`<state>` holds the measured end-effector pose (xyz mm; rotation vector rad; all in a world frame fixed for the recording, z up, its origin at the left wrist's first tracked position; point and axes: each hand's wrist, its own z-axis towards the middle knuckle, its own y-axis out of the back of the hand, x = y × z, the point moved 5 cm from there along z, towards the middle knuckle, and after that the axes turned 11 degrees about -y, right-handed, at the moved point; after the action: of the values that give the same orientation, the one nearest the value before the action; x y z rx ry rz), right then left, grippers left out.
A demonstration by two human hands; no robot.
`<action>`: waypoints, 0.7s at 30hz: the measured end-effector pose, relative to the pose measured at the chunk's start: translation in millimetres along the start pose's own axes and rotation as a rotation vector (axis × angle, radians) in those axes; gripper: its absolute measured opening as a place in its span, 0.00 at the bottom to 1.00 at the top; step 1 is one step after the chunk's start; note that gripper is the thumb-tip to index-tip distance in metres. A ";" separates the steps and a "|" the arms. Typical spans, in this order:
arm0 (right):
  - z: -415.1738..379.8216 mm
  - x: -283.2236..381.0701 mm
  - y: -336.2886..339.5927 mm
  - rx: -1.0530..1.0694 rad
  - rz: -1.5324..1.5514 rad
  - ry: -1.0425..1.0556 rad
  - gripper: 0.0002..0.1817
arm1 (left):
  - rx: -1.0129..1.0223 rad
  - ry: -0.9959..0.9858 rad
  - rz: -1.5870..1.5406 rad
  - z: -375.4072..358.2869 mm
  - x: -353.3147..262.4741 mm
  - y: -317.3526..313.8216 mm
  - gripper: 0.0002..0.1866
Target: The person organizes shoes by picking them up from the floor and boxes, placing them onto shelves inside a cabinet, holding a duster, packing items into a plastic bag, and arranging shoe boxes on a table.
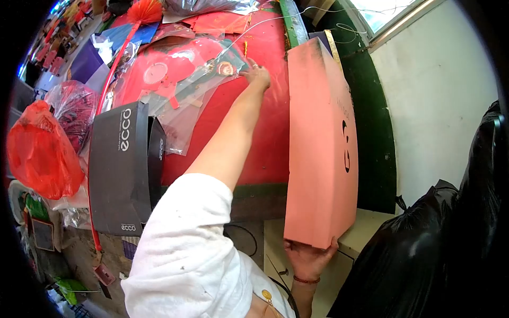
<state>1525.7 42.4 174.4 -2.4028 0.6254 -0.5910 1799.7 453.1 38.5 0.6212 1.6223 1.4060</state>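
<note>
My right hand (310, 261), with a red bracelet at the wrist, grips the near end of a long pink cardboard box (321, 153). The box is tilted along the table's right edge and has dark lettering on its side. My left hand (258, 77) reaches far across the red table (254, 138). Its fingers look parted and touch or nearly touch the edge of a clear plastic bag (212, 79). In or under that plastic are red paper pieces (159, 69) and a dark green part with a round golden picture (226, 68). A yellow strip (245, 49) lies just beyond the fingers.
A black ecco shoe box (119, 169) stands at the table's left edge beside a long red stick (112, 74) with a bristly red head. Red plastic bags (45, 151) hang at the left. Black garbage bags (424, 238) fill the lower right, near a white wall (440, 106).
</note>
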 end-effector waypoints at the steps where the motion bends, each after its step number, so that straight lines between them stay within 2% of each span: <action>1: -0.1 3.8 4.7 -0.001 0.003 -0.001 0.30 | -0.175 0.064 0.215 -14.1 5.9 -1.8 0.22; 2: 1.0 7.1 14.7 -0.017 -0.036 -0.011 0.31 | -0.170 0.061 0.217 -24.9 5.2 -12.1 0.22; 4: 6.6 9.0 35.4 -0.032 -0.059 -0.021 0.31 | -0.591 -0.163 0.059 -54.1 -10.9 0.0 0.27; 5: 12.7 8.6 43.7 0.011 -0.101 -0.014 0.31 | -0.590 -0.176 0.064 -63.6 -15.9 3.7 0.27; 6: 18.7 7.3 52.4 0.053 -0.140 -0.005 0.31 | -0.355 0.004 -0.847 -70.1 -9.1 -3.7 0.34; 7: 25.0 6.0 65.0 0.054 -0.122 0.000 0.31 | -0.020 0.214 -1.724 -84.6 -24.3 -14.4 0.41; 8: 30.4 4.8 77.9 0.046 -0.169 0.034 0.31 | -0.001 0.206 -1.713 -102.7 -35.1 -3.5 0.41; 10: 36.3 0.5 92.6 0.037 -0.200 0.078 0.30 | 0.188 0.301 -1.599 -132.9 -59.8 2.5 0.52; 11: 38.5 -2.0 95.2 0.012 -0.219 0.113 0.29 | 0.138 0.322 -1.527 -132.1 -59.4 0.8 0.57; 14: 39.1 -13.6 85.2 -0.020 -0.191 0.199 0.25 | 0.174 0.264 -1.517 -125.7 -56.7 -0.4 0.58; 15: 41.5 -19.6 84.4 -0.001 -0.212 0.196 0.24 | 0.064 0.254 -1.489 -114.6 -46.9 -13.1 0.57; 18: 43.8 -38.3 92.1 0.027 -0.209 0.169 0.24 | 0.011 0.270 -1.396 -104.3 -14.7 -30.3 0.31; 20: 37.2 -50.9 77.7 0.017 -0.294 0.168 0.24 | 0.114 0.256 -1.516 -108.5 23.8 -49.7 0.30; 21: 38.6 -56.5 79.5 -0.007 -0.327 0.137 0.22 | 0.110 0.299 -1.520 -118.9 52.5 -39.0 0.27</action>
<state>1478.3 32.4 81.4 -2.5049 0.2877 -0.8960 1678.9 425.4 -16.7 -0.7512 1.6783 0.2421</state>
